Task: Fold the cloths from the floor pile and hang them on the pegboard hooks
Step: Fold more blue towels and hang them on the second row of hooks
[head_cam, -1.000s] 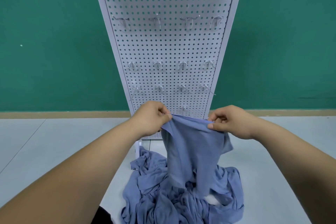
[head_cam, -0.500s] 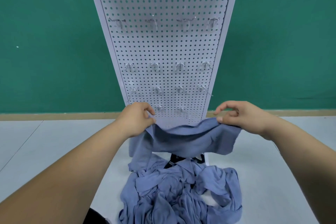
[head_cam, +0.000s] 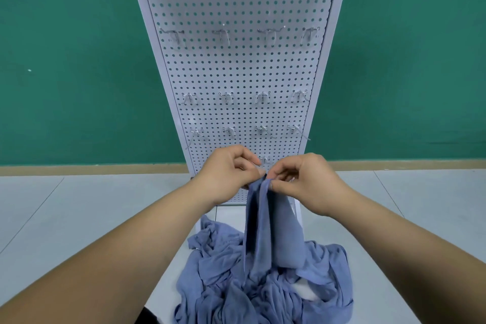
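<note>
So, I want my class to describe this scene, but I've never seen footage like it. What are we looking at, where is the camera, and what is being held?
There is no machine here. A person is working with bare hands, and the camera sits on their head, looking forward and down. That is why both forearms reach away from you.

The left hand and the right hand are close together. Both pinch the top of one blue cloth, which hangs down in a narrow fold. Below it, more blue cloths lie in a crumpled pile on the pale tiled floor.

Straight ahead, a white pegboard with rows of metal hooks stands in front of a green wall. The hooks that show clearly are bare. The board's top edge is too blurred to judge.
</note>
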Tool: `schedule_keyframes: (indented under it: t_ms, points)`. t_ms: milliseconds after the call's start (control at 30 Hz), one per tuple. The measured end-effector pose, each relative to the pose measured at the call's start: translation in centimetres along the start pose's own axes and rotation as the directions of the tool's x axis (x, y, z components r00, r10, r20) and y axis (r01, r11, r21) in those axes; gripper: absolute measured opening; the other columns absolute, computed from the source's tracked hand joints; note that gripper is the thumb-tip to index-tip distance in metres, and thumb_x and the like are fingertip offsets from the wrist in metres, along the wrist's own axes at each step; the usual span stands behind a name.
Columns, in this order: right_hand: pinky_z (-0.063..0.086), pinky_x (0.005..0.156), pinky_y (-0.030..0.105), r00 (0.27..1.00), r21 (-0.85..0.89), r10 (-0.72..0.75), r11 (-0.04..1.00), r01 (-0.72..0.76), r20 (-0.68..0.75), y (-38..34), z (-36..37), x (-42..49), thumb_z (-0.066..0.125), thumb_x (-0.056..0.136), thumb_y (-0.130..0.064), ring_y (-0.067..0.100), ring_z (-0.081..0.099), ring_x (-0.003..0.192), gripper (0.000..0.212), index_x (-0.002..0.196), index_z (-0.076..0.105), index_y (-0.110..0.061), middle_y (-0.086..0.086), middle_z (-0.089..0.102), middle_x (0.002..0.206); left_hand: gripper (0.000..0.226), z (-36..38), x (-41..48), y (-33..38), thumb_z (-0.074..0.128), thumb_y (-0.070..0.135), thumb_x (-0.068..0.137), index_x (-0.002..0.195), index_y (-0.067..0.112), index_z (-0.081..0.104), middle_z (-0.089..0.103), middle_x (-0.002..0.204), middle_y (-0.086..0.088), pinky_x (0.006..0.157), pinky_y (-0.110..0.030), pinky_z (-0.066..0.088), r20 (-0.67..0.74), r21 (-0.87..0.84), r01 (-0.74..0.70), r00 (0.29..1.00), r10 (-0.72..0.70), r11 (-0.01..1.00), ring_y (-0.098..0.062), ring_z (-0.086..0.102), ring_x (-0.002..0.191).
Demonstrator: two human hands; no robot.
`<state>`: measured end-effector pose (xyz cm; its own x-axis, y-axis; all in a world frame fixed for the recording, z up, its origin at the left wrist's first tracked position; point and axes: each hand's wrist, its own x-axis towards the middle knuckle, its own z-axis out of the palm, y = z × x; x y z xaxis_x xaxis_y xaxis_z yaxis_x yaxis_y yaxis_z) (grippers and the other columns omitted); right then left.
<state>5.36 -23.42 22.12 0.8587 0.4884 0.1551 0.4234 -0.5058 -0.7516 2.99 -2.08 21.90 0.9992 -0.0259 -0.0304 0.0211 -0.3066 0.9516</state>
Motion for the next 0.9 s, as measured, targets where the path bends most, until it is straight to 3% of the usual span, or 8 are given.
schedule_keyframes:
  t_ms: [67,167,367,533,667,767,833,900]
  points:
    - [0.051,0.075,0.016,0.998,-0.061,-0.035,0.998,0.032,-0.056,-0.1,0.4,0.0,0.088,0.083,-0.026,0.006,0.067,0.079,0.011,0.08,0.077,-0.028,-0.01,0.073,0.084,0.014,0.4,-0.1,-0.1,0.078,0.008,0.093,0.104,0.008,0.069,0.076,0.078,-0.006,0.072,-0.03,0.059,0.026,-0.018,0.002,1.0,-0.002,1.0,-0.013,0.065,0.069]
    - [0.046,0.069,0.01,0.997,-0.109,0.006,0.994,-0.014,-0.075,-0.1,0.4,0.0,0.086,0.086,-0.035,0.002,0.066,0.078,0.018,0.076,0.073,-0.027,-0.012,0.072,0.078,0.012,0.4,0.0,-0.5,0.074,0.008,0.096,0.105,0.014,0.07,0.08,0.09,-0.01,0.093,-0.044,0.06,0.058,-0.006,-0.008,0.998,0.009,1.0,-0.019,0.07,0.081]
    - [0.043,0.055,0.018,0.994,-0.058,0.105,0.993,-0.107,-0.029,-0.3,0.5,-0.1,0.082,0.089,-0.036,0.01,0.057,0.056,0.021,0.082,0.066,-0.025,-0.004,0.073,0.069,0.016,0.1,-0.5,-0.1,0.068,0.001,0.098,0.109,0.012,0.068,0.078,0.09,-0.007,0.1,-0.045,0.056,0.109,0.04,-0.062,0.992,0.058,0.997,-0.016,0.068,0.085]
    - [0.043,0.061,0.025,0.983,0.037,0.15,0.987,-0.155,0.108,-0.4,0.1,-0.1,0.074,0.095,-0.026,0.009,0.052,0.057,0.019,0.111,0.064,-0.028,-0.011,0.069,0.065,0.017,-0.4,-0.5,0.1,0.069,0.008,0.1,0.109,0.022,0.066,0.077,0.094,-0.004,0.096,-0.047,0.055,0.174,0.155,-0.153,0.977,0.125,0.976,-0.031,0.068,0.092]
    - [0.033,0.051,0.025,0.972,0.04,0.173,0.983,-0.181,0.159,0.0,-0.3,-0.1,0.071,0.097,-0.023,0.012,0.038,0.053,0.004,0.095,0.072,-0.02,-0.014,0.052,0.052,0.009,-0.3,-0.5,0.2,0.064,0.017,0.104,0.11,0.024,0.066,0.075,0.087,0.008,0.094,-0.048,0.057,0.2,0.194,-0.182,0.969,0.143,0.964,-0.024,0.07,0.091]
    - [0.03,0.046,0.016,0.973,0.0,0.189,0.982,-0.191,0.136,0.2,-0.2,-0.1,0.072,0.095,-0.023,0.007,0.036,0.048,0.008,0.09,0.07,-0.017,-0.014,0.05,0.049,0.016,0.0,-0.8,0.3,0.076,0.029,0.097,0.109,0.024,0.067,0.074,0.086,0.011,0.079,-0.031,0.056,0.221,0.157,-0.181,0.965,0.144,0.971,-0.011,0.064,0.077]
    - [0.03,0.046,0.014,0.971,0.003,0.191,0.981,-0.193,0.145,0.4,-0.2,0.0,0.073,0.095,-0.022,0.006,0.037,0.047,0.01,0.088,0.068,-0.018,-0.014,0.051,0.049,0.028,0.2,-0.9,0.3,0.086,0.024,0.087,0.108,0.024,0.067,0.075,0.092,0.01,0.069,-0.021,0.049,0.241,0.17,-0.198,0.958,0.154,0.965,-0.009,0.057,0.069]
    - [0.031,0.048,0.016,0.973,0.004,0.164,0.986,-0.167,0.162,0.6,-0.2,0.0,0.074,0.097,-0.024,0.007,0.036,0.05,0.016,0.083,0.065,-0.021,-0.014,0.049,0.051,0.026,0.2,-0.8,0.0,0.085,0.017,0.088,0.106,0.025,0.068,0.074,0.091,0.011,0.068,-0.018,0.046,0.232,0.204,-0.215,0.958,0.167,0.955,-0.008,0.057,0.068]
